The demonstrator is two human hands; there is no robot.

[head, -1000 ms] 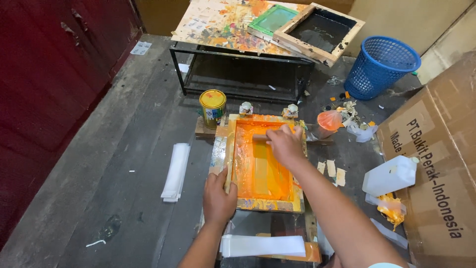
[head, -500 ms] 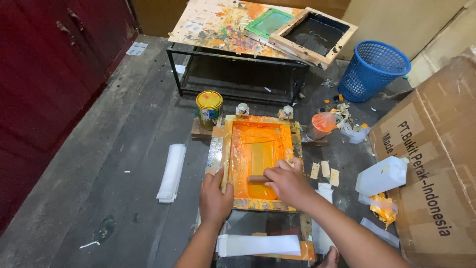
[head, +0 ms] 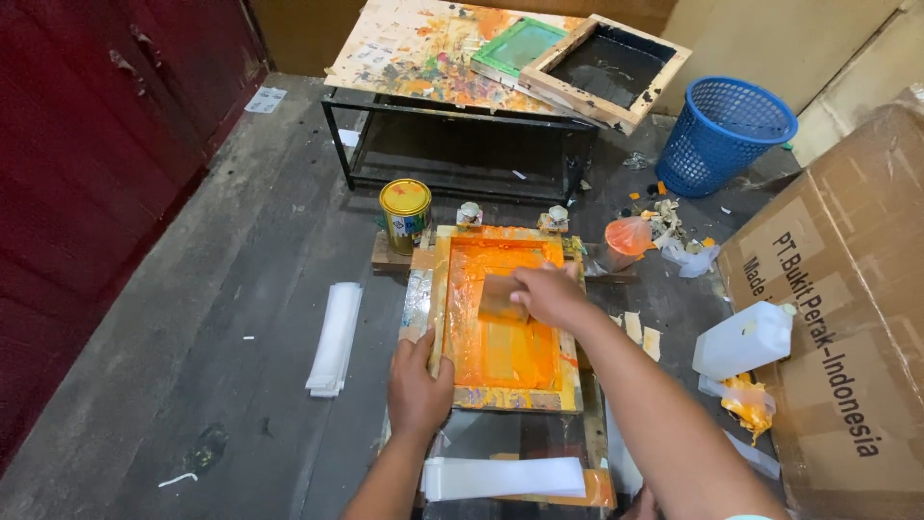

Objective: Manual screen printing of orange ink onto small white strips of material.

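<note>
Mid-stroke on the printing frame [head: 500, 323], which lies flat on the floor in the middle of the scene. Right hand [head: 549, 294] is clenched around the squeegee [head: 500, 297], blade down on the mesh in the far half. Left hand [head: 419, 385] grips the frame's near-left edge, fingers curled over it, pinning it. Orange ink covers the whole mesh, so at least a flood looks done; the pass looks unfinished. A stack of white sheets [head: 505, 477] lies just near of the frame. Yellow paint can [head: 405, 210] stands at the far left corner.
</note>
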